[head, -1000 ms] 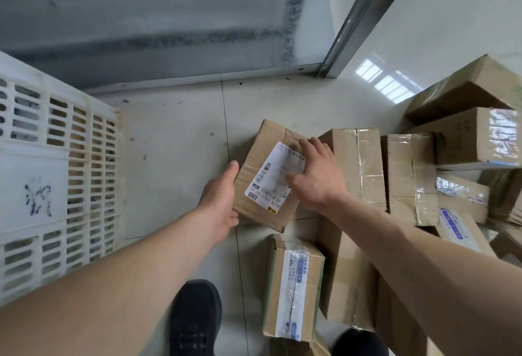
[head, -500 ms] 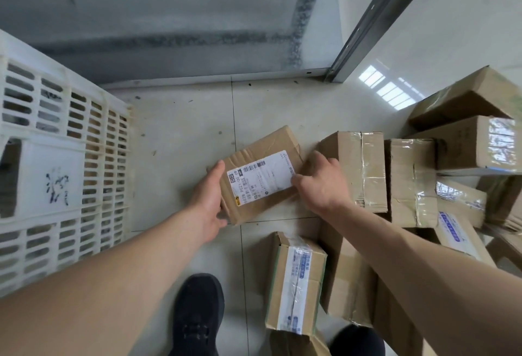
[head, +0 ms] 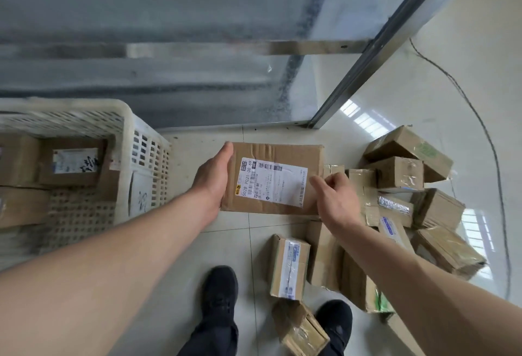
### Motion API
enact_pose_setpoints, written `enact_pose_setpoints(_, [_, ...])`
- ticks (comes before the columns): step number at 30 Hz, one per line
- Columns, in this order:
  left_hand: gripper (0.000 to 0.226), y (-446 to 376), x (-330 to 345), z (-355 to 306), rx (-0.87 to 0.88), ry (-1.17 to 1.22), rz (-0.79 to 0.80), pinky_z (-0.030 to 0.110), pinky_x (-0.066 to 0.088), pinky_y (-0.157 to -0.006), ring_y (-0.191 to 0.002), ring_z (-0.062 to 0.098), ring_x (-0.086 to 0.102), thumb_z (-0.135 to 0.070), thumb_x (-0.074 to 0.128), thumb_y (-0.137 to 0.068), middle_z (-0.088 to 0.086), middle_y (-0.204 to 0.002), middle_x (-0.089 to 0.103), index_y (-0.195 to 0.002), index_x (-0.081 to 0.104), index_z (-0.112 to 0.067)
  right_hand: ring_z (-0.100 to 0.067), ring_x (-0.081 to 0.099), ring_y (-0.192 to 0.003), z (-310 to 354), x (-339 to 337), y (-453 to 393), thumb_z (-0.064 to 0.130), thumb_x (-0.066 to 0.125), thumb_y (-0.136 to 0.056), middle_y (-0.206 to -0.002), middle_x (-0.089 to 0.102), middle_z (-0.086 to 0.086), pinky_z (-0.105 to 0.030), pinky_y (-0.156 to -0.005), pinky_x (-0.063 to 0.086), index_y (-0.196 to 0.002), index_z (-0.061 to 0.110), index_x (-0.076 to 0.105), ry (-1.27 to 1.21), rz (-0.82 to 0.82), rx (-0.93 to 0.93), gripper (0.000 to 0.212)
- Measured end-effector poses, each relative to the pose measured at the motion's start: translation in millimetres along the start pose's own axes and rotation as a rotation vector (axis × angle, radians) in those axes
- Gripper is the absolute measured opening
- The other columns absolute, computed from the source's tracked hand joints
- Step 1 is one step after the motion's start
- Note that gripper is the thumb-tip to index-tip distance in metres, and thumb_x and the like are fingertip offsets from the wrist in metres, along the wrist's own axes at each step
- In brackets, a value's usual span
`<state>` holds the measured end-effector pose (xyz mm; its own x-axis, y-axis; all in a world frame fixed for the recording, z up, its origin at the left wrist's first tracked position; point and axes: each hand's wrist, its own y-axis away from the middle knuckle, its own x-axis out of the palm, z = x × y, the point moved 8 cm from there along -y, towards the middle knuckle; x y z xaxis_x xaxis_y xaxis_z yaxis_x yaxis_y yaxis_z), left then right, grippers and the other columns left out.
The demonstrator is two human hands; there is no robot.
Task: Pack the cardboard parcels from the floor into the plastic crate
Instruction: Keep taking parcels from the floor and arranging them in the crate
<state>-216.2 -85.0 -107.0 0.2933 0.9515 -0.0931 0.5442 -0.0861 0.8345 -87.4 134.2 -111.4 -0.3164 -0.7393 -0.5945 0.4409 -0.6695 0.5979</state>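
Observation:
A flat cardboard parcel (head: 282,153) with a white shipping label is held level above the floor tiles, in the middle of the view. My left hand (head: 211,177) grips its left edge, thumb on top. My right hand (head: 336,200) holds its right edge, with the thumb on the label's corner and the fingers curled at the side. The white plastic crate (head: 124,118) stands at the left. It holds several cardboard parcels (head: 73,163), and part of its perforated bottom shows.
A pile of taped cardboard parcels (head: 395,174) lies on the floor at the right. A small parcel (head: 289,268) and another one sit between my black shoes (head: 219,293). A metal-framed glass partition (head: 375,42) stands ahead. A thin cable (head: 491,141) runs along the floor at far right.
Both hands lifted the labelled parcel off the pile and turned it level. The view swung left and up, so the crate's inside now shows.

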Motion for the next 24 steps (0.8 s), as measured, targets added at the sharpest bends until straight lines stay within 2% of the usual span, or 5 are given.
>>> enact_pose_setpoints(5, [0.050, 75, -29, -49, 0.080, -0.014, 0.035, 0.030, 0.050, -0.065, -0.079, 0.016, 0.067, -0.062, 0.041, -0.099, -0.003, -0.087, 0.074, -0.090, 0.073, -0.024, -0.023, 0.066, -0.097, 61, -39, 73, 0.051, 0.056, -0.096, -0.107, 0.068, 0.001, -0.043, -0.086, 0.056, -0.117, 0.024, 0.060, -0.022, -0.018, -0.062, 0.035])
enact_pose_setpoints(8, [0.049, 115, -50, -70, 0.125, -0.010, 0.039, 0.030, 0.048, -0.062, -0.078, 0.016, 0.067, -0.061, 0.040, -0.099, -0.003, -0.086, 0.074, -0.089, 0.072, -0.025, -0.023, 0.069, -0.089, 92, -51, 113, 0.049, 0.053, -0.098, -0.095, 0.071, 0.001, -0.049, -0.083, 0.059, -0.094, 0.026, 0.063, -0.045, -0.001, -0.134, 0.026])
enact_pose_setpoints(12, [0.051, 164, -81, -77, 0.157, -0.001, 0.051, 0.032, 0.051, -0.064, -0.082, 0.018, 0.069, -0.062, 0.037, -0.100, -0.003, -0.086, 0.075, -0.091, 0.072, -0.027, -0.023, 0.069, -0.090, 114, -61, 166, 0.053, 0.051, -0.098, -0.097, 0.072, -0.001, -0.046, -0.082, 0.058, -0.106, 0.023, 0.067, -0.022, -0.013, -0.175, 0.034])
enact_pose_setpoints(15, [0.049, 204, -109, -71, 0.182, 0.025, 0.052, 0.033, 0.053, -0.067, -0.079, 0.016, 0.070, -0.061, 0.038, -0.100, -0.006, -0.078, 0.076, -0.092, 0.072, -0.026, -0.023, 0.069, -0.085, 125, -61, 207, 0.054, 0.051, -0.097, -0.088, 0.071, 0.001, -0.042, -0.077, 0.058, -0.094, 0.025, 0.066, -0.018, -0.009, -0.209, 0.033])
enact_pose_setpoints(24, [0.042, 281, -210, -31, 0.214, 0.100, 0.080, 0.016, 0.044, -0.034, -0.048, -0.001, 0.065, -0.050, 0.035, -0.104, -0.014, -0.059, 0.071, -0.096, 0.066, -0.022, -0.027, 0.069, -0.079, 146, -15, 321, 0.066, 0.048, -0.086, -0.077, 0.069, -0.003, -0.047, -0.081, 0.059, -0.085, 0.015, 0.068, 0.009, 0.048, -0.255, 0.055])
